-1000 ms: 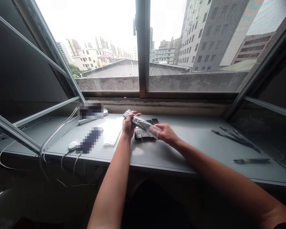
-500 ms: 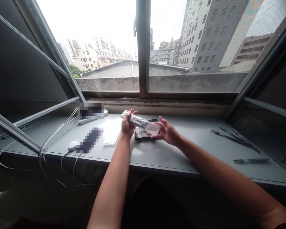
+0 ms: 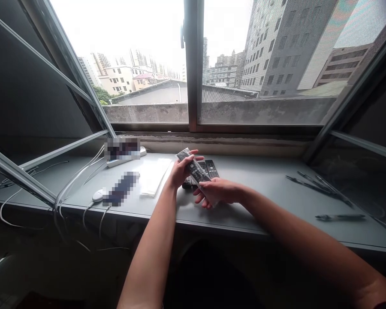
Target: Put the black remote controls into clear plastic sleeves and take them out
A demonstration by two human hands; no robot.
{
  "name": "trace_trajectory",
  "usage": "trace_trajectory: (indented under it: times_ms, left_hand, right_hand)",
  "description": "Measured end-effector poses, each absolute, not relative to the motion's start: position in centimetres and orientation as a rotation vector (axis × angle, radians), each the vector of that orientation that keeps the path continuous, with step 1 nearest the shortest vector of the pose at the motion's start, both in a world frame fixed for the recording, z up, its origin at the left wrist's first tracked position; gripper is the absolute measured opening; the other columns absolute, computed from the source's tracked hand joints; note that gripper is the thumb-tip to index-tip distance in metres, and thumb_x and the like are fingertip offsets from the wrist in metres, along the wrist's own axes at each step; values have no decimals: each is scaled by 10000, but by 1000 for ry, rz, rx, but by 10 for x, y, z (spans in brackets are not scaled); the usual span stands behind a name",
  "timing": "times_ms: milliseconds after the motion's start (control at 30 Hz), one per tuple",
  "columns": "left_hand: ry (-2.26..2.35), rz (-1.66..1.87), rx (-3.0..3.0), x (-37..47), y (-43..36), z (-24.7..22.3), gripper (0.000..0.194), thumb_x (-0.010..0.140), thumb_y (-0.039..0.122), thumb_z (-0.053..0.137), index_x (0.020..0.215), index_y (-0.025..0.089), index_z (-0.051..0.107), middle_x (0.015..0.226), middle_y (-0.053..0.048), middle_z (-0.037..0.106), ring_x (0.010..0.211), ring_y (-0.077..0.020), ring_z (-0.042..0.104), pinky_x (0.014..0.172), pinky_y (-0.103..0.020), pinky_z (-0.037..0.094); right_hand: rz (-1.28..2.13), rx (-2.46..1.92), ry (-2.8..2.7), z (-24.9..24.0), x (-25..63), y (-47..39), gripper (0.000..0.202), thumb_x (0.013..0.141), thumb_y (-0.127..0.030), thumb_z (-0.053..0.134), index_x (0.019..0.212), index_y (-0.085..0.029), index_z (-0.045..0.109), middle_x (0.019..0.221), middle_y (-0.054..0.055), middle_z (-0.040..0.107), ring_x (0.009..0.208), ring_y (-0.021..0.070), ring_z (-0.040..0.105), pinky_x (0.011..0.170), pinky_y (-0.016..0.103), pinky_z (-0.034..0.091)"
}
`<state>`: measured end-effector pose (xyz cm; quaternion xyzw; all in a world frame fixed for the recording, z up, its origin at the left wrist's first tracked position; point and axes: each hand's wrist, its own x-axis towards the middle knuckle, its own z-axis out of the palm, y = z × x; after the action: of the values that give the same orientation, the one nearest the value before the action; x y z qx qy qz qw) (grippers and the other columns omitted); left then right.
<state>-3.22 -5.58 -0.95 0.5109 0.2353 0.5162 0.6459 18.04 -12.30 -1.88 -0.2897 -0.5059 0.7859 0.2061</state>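
Note:
A dark remote control in a clear plastic sleeve (image 3: pixel 197 172) is held between both hands above the desk, slanting from upper left to lower right. My left hand (image 3: pixel 179 171) grips its upper end, thumb across the top. Around its lower end is my right hand (image 3: pixel 214 192), thumb on top and fingers beneath. Other black remotes (image 3: pixel 212 168) lie on the desk just behind and under the held one, partly covered by it and the hands. Left of my left hand lies a stack of flat white plastic sleeves (image 3: pixel 153 180).
The grey desk (image 3: pixel 251 219) runs below a window. At its left are a white power strip (image 3: pixel 143 151), a white round device (image 3: pixel 98 195), cables and blurred-out items. Pens (image 3: pixel 340 217) and dark thin tools (image 3: pixel 318 187) lie at the right. Metal frames flank both sides.
The sleeved remote has turned more steeply, its dark button side now facing up. My right hand has moved down and left, its thumb now over the lower end.

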Motion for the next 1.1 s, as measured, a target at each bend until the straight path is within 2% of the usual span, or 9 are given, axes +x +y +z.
trace_trajectory:
  times_ms: [133,300,567,667,800,867,1000,1100]
  left_hand:
    - [553,1157,1175,-32,-56,-10,616,902,463,815,1430,170,692,1212,-180,810,908,-242,763,729,-310,591]
    - [557,1158,1157,-32,-56,-9,613,902,442,817,1434,161,698,1183,-173,814,812,-202,738,710,-291,574]
    - [550,1200,1070,-32,-57,-5,592,873,456,855,1372,166,725,1122,-142,816,683,-154,693,625,-272,552]
    - [566,1228,1043,-31,-52,-8,564,860,519,870,1258,138,748,1067,-135,809,645,-137,665,560,-255,513]
    - [623,1310,1008,-29,-44,-16,503,815,535,913,1055,126,745,866,-62,746,652,-132,656,611,-247,534]
    - [637,1314,1013,-28,-42,-19,478,798,519,925,998,128,738,796,-30,702,645,-128,642,622,-246,533]
    - [639,1295,1039,-29,-42,-20,443,783,496,932,926,130,727,736,-8,661,595,-113,593,573,-242,487]
    - [638,1272,1049,-30,-44,-19,436,776,493,940,882,135,715,707,2,645,562,-103,566,544,-240,453]
  right_hand:
    - [2192,-868,-1424,-23,181,-123,596,985,-612,782,1183,-49,794,1132,237,826,840,242,830,730,322,682]
    - [2214,-804,-1513,-19,183,-125,577,934,-579,854,1202,-71,797,1159,219,830,870,240,833,755,323,681]
    - [2139,-720,-1684,-9,181,-134,561,971,-613,793,1236,-119,824,1163,184,840,913,237,839,815,337,681]
    - [2062,-693,-1714,-8,179,-137,589,969,-628,787,1263,-118,821,1170,184,839,938,242,839,837,346,679]
    - [1948,-651,-1771,-9,177,-137,625,987,-650,749,1326,-128,803,1227,197,825,1003,259,835,873,366,674]
    - [1896,-640,-1827,-9,177,-136,630,991,-652,740,1348,-136,794,1246,197,821,996,253,832,829,342,671]
    - [1751,-646,-2032,-5,174,-135,629,1016,-651,698,1419,-173,763,1282,177,811,892,204,809,611,233,603]
    - [1589,-631,-2207,-1,173,-133,539,1077,-583,633,1462,-223,745,1304,139,803,914,192,800,568,197,569]
